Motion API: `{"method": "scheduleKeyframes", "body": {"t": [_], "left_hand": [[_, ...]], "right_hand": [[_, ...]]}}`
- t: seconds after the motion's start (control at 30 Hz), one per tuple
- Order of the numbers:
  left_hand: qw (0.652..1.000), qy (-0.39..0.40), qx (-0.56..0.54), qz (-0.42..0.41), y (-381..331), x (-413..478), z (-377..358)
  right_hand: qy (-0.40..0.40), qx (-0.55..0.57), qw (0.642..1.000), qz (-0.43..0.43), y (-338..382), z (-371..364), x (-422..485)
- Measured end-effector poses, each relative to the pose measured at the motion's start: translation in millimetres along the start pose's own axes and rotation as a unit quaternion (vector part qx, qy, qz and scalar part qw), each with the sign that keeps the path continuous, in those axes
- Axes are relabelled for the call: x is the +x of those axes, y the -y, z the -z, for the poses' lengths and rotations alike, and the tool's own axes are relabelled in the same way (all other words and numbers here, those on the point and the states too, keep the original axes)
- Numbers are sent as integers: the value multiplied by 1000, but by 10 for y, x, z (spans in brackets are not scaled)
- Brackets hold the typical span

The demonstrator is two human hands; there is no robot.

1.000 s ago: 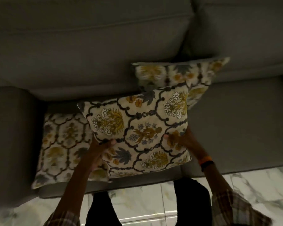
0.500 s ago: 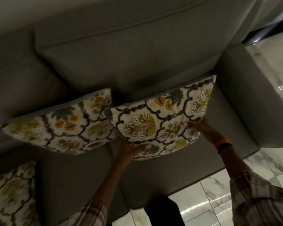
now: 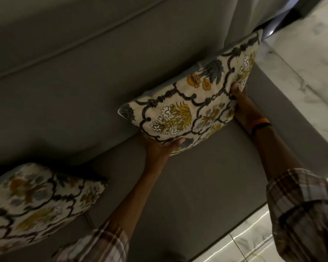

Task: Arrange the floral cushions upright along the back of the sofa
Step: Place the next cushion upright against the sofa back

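Sofa [image 3: 187,186]: you had shifted from its left seats to the right end, by the armrest
Held cushion [image 3: 193,103]: you carried it here; it stood tilted against the backrest, low edge near the seat
Second cushion [image 3: 36,203]: propped at the back, well apart leftward
Left hand [image 3: 159,146]: gripped the bottom corner
Right hand [image 3: 240,103]: clasped the right edge
Meaning: placement nearly done, release pending

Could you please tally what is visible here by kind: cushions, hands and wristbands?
Floral cushions: 2, the held cushion and the second cushion
Hands: 2, left hand, right hand
Wristbands: 1, orange wristband
Total: 5
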State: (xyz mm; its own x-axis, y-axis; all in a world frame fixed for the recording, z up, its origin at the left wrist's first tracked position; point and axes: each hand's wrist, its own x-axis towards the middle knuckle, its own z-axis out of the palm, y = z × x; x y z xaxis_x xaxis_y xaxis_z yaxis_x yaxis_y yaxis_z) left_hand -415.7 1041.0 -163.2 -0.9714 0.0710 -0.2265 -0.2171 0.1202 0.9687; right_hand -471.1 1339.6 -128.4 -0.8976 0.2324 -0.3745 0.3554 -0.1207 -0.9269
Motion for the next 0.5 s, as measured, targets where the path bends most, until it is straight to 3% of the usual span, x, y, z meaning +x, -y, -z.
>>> {"method": "scheduleKeyframes", "body": {"t": [0.23, 0.4, 0.5], "left_hand": [[999, -26, 32, -9, 282, 316, -295], [996, -41, 82, 2, 358, 186, -170], [990, -9, 143, -5, 498, -79, 61]], "right_hand": [[-49, -60, 997, 15, -395, 84, 253], [-154, -67, 985, 28, -834, -223, -207], [-217, -166, 962, -1, -1197, -596, -745]]}}
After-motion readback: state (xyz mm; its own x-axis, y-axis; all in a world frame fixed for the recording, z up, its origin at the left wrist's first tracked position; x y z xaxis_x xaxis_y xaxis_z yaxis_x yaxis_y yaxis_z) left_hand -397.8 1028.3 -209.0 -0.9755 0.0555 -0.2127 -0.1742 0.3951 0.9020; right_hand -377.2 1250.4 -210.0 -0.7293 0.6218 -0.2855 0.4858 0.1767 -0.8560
